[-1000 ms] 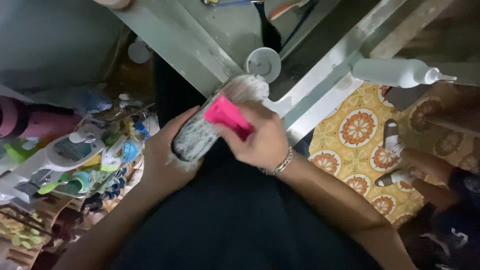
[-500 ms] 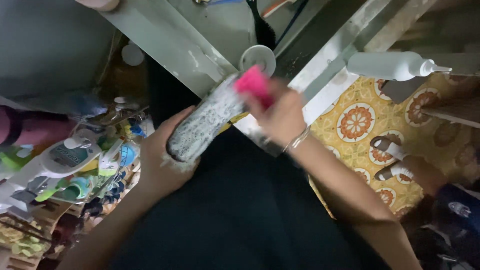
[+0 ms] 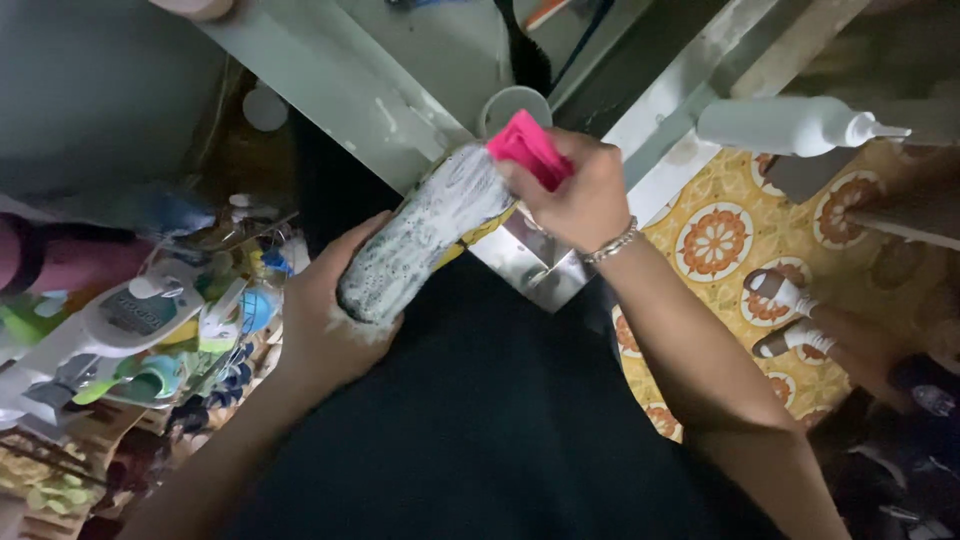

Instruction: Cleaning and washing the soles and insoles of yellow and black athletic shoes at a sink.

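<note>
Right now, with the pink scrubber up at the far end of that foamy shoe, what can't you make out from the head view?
- Shoe: upper side unseen; white foam coats the sole.
- Left hand: fingers wrapped behind the shoe's heel.
- Pink sponge: partly covered by the right hand.
- Round white cup: mostly behind sponge and shoe.
- Black brush: cut off by the top edge.
- Another person's sandalled feet: dim, blurred.

A white squeeze bottle (image 3: 790, 125) with a nozzle lies at the upper right, above a yellow floor (image 3: 715, 245) patterned with orange flower medallions. At the left edge sits a heap of colourful plastic toys (image 3: 150, 330), and a round white cap (image 3: 265, 107) lies at the upper left.
</note>
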